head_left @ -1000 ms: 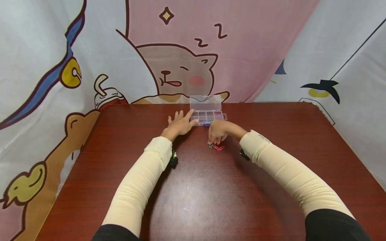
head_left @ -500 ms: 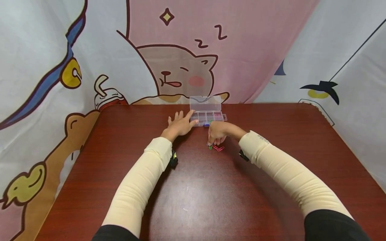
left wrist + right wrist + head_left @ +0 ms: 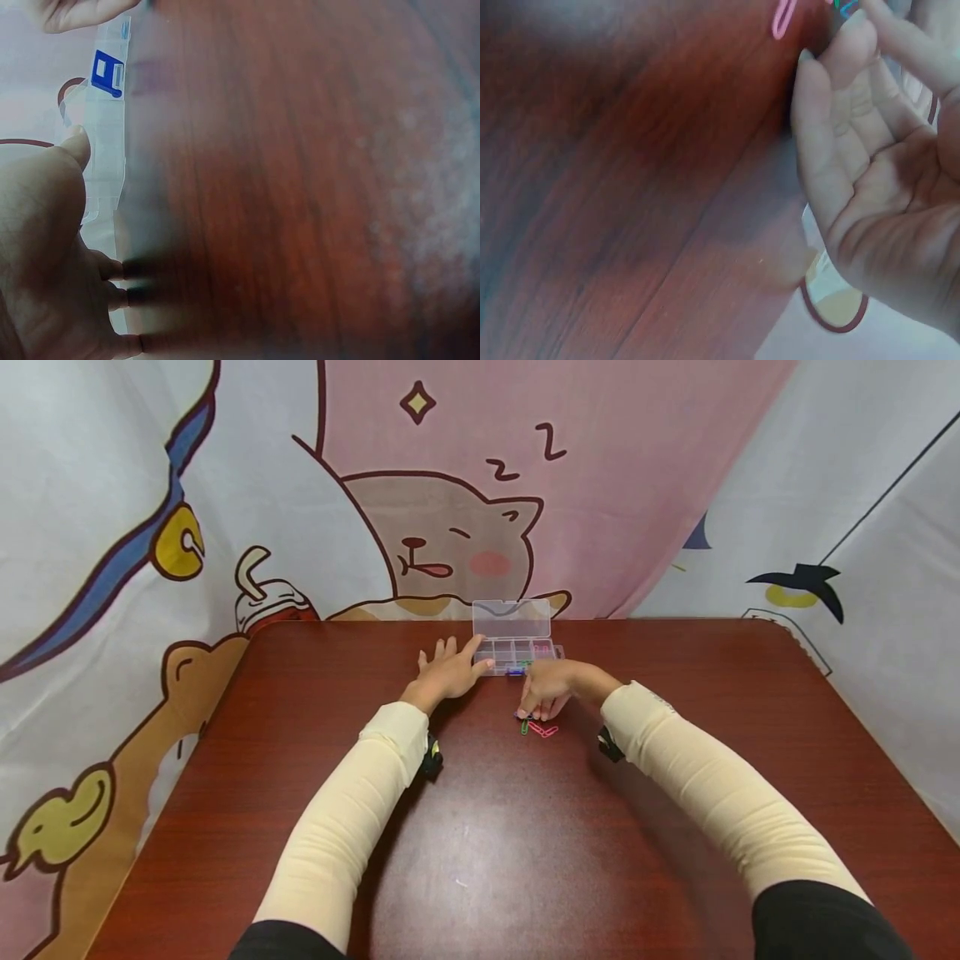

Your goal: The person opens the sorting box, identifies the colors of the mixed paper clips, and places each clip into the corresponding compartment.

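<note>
My head camera shows a reddish-brown, wood-grained table (image 3: 570, 827), rounded at its far corners, with glare on its near half. A clear divided box (image 3: 504, 648) sits close to the far edge, lid (image 3: 512, 619) raised. Nearer me lie a green paper clip (image 3: 524, 727) and pink clips (image 3: 550, 732), close together.

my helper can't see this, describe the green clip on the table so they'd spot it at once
On the red-brown table, find the open clear box near the far edge. On its near side, by the right hand, lies the green clip; its colour sets it apart from the pink clips beside it.
</note>
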A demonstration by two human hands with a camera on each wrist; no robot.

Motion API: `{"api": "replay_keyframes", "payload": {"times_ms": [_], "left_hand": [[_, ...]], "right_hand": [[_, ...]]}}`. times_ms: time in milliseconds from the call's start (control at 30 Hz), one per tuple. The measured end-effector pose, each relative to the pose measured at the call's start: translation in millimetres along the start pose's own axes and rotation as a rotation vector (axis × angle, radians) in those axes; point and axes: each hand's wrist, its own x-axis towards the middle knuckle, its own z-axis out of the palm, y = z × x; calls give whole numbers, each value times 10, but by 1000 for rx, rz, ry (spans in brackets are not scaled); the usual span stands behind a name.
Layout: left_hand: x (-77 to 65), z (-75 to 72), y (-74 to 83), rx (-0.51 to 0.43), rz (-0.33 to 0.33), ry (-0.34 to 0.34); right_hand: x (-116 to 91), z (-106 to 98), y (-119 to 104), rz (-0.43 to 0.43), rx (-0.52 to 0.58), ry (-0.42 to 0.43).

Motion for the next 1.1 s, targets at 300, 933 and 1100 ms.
{"api": "replay_keyframes", "payload": {"times_ms": [300,933,1100], "left_hand": [[30,-3,-7,9,-18,-10],[18,-9,18,9,-19,-3],[27,-1,1,-8,-18,-29]], "right_hand": [[-47,-276,34,-12,316,29],[-51,-560,118,-37,689,284],[-65,-584,160,-38,739,275]]}}
